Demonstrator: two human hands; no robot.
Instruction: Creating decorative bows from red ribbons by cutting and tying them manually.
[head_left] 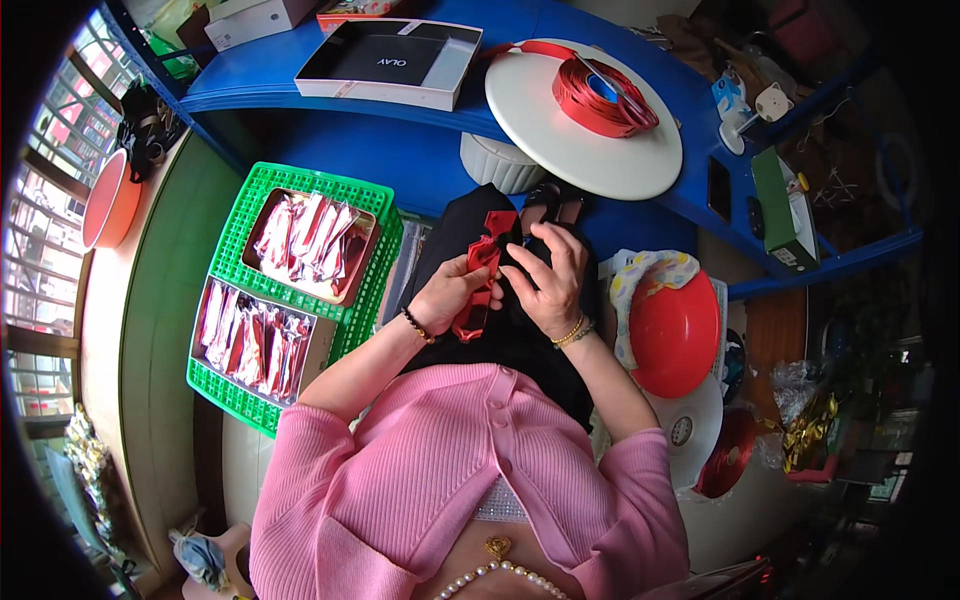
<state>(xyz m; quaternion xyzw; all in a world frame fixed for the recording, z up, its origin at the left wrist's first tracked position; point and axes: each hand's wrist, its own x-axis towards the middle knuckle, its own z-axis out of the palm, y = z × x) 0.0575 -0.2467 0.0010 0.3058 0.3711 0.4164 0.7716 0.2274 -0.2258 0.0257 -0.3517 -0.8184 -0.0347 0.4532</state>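
Observation:
My left hand (452, 296) is closed around a folded red ribbon bow (484, 258), holding it over my lap. The shiny loops stick out above and below my fingers. Just right of the bow is my right hand (553, 278), its fingers bent and spread apart, with the fingertips close to the ribbon. I see nothing held in it, and whether a fingertip touches the bow I cannot tell.
At left, a green plastic basket (340, 178) carries two boxes of red and white ribbon pieces (312, 240). A red ribbon roll (590, 105) and scissors (612, 82) lie on a white round board (530, 150) ahead. A red basin (672, 335) stands at right.

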